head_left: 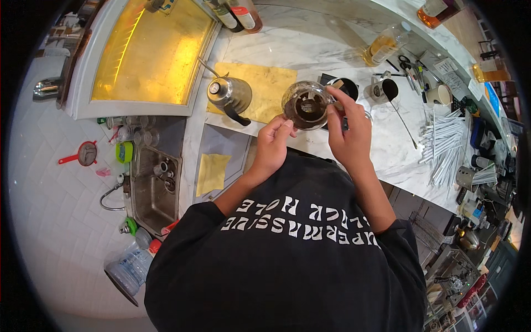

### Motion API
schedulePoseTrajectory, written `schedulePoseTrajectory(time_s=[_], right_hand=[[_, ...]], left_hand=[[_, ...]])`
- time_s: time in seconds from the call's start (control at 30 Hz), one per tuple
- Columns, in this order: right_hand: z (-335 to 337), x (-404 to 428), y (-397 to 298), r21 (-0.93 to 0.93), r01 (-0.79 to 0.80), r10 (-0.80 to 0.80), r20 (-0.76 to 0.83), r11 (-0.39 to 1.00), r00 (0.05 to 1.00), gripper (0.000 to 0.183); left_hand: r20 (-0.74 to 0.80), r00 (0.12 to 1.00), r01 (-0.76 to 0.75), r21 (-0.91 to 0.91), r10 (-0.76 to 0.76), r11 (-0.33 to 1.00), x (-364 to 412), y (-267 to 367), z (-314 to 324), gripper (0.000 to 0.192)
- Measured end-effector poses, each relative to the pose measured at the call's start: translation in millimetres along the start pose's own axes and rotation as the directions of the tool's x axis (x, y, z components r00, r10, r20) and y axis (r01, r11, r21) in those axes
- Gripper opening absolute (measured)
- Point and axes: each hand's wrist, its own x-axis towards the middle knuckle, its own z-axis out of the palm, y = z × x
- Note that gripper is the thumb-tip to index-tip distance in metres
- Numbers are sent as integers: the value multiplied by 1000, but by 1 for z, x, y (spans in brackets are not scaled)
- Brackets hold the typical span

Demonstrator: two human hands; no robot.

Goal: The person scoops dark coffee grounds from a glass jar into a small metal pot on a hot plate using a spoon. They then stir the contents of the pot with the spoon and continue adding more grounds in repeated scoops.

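Note:
Both my hands hold a round glass server (306, 105) with dark liquid or coffee in it, above the front edge of the marble-look counter. My left hand (276, 141) has its fingertips at the lower left of the glass. My right hand (349, 128) grips the right side, where the handle seems to be; my fingers partly hide it. To the left a steel gooseneck kettle (238, 96) stands on a yellow cloth (274, 85). Just behind my right hand is a dark-filled round container (348, 88). Further right stands a metal cup (378, 92), with a long-handled spoon (402, 120) leaning from it.
Bottles (244, 16) stand at the back, and another with amber liquid (383, 45) at the back right. Many wrapped straws (444, 145) lie on the right beside a paper cup (439, 95) and tools. A steel sink (155, 199) holding some items is at the left.

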Motion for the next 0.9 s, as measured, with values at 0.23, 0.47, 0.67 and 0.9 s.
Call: schedulePoseTrajectory(time_s=[0.23, 0.47, 0.67, 0.9], right_hand=[[8, -6, -6, 82, -232, 231, 21, 969, 973, 46], [4, -37, 6, 11, -347, 347, -1, 938, 938, 46], [12, -63, 11, -3, -430, 430, -35, 903, 902, 46], [6, -82, 20, -29, -491, 489, -67, 871, 870, 43]], left_hand=[[-72, 997, 32, -113, -41, 993, 10, -25, -34, 33], [-225, 974, 31, 19, -26, 999, 54, -64, -55, 39], [-271, 962, 66, 301, 20, 951, 82, -115, -64, 40], [-271, 962, 133, 414, -17, 900, 79, -130, -68, 36]])
